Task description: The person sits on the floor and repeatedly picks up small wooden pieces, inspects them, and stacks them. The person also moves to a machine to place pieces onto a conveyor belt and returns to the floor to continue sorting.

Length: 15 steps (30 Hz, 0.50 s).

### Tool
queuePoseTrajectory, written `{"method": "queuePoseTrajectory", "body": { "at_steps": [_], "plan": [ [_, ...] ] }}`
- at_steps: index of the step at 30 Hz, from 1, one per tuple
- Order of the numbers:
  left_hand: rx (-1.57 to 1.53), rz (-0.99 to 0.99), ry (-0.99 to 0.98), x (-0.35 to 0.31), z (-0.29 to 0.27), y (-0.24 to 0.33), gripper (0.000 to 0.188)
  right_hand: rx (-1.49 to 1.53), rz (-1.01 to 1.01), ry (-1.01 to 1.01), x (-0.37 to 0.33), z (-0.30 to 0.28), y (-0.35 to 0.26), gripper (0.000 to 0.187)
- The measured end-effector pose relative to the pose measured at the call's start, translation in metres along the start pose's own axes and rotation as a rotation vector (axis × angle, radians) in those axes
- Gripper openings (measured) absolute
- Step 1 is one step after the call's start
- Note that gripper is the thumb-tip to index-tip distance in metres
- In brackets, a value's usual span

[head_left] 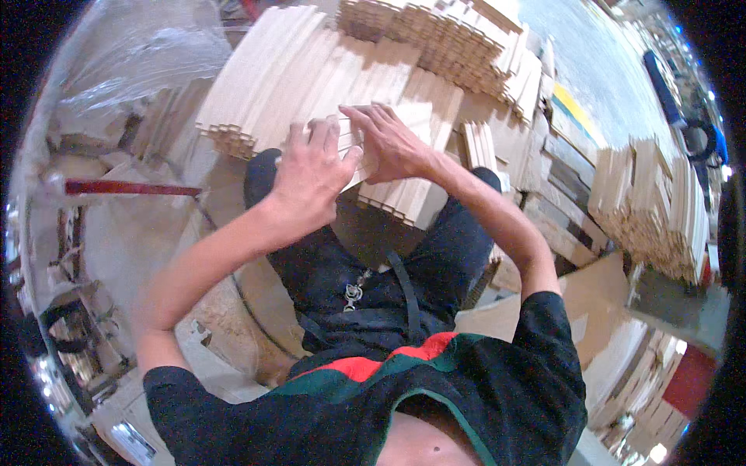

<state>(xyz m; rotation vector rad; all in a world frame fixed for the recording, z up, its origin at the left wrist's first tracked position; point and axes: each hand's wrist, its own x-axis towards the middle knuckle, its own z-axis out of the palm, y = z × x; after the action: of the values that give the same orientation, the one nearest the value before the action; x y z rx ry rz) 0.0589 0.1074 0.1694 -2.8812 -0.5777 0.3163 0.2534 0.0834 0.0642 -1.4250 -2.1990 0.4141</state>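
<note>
Between my two hands, in front of my knees, are a few pale wooden strips (350, 133). My left hand (307, 175) grips their left side, fingers bent over the top and thumb toward the middle. My right hand (392, 147) presses against their right side, its fingers stretched over the upper end. The hands hide much of these strips, so how many there are is unclear. Just beyond and beneath lies a broad layered pile of similar wooden strips (291, 66), with cut ends facing me. A shorter group of strips (396, 200) sticks out below my right hand.
More stacked strips (435, 39) rise at the far side. On the right, bundled strips (645, 206) stand beside wooden pallet boards (563, 225). Clear plastic wrap (148, 58) covers something at the far left, and a red bar (132, 188) juts in from the left.
</note>
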Motion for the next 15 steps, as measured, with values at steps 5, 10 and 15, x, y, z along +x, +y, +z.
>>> {"method": "queuePoseTrajectory", "body": {
  "at_steps": [5,10,15],
  "plan": [
    [0.185,0.169,0.357,-0.05,-0.115,-0.021,0.068,0.379,0.017,0.272,0.013,0.003,-0.046,0.123],
    [-0.613,0.255,0.602,-0.043,-0.118,-0.038,0.115,0.801,0.131,0.463,-0.039,-0.001,-0.063,0.134],
    [-1.439,0.297,0.604,-0.027,-0.001,0.033,0.14,0.754,0.036,0.339,-0.073,0.017,-0.091,0.141]
  ]
}}
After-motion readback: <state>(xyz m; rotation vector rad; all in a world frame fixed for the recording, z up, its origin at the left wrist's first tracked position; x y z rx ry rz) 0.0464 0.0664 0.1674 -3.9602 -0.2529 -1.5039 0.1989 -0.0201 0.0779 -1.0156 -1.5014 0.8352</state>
